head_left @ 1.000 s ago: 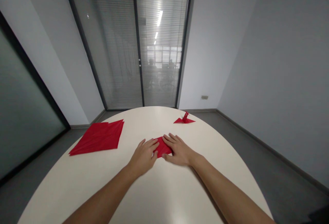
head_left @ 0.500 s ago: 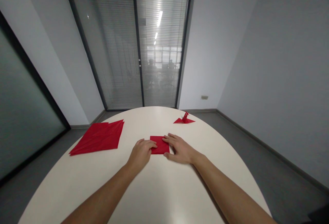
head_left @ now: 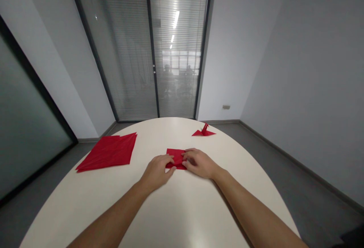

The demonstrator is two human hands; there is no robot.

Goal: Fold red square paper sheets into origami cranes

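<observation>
A small folded square of red paper [head_left: 176, 154] lies on the white table between my hands. Its near part looks slightly raised, with a darker layer showing along the near edge. My left hand [head_left: 157, 170] grips the near left corner, fingertips on top and thumb at the near edge. On the right side, my right hand [head_left: 200, 163] has its fingers curled, with thumb and forefinger pinching the paper's right edge. Part of that edge is hidden under the fingers.
A stack of larger red paper sheets [head_left: 109, 151] lies on the left of the round white table [head_left: 170, 210]. A red origami crane [head_left: 204, 130] sits near the far right edge. Beyond are a glass partition with blinds [head_left: 176, 88] and grey walls.
My right thumb has moved in toward the forefinger, and those fingers have curled. My left thumb now shows at the near edge, and the paper's near part has lifted a little.
</observation>
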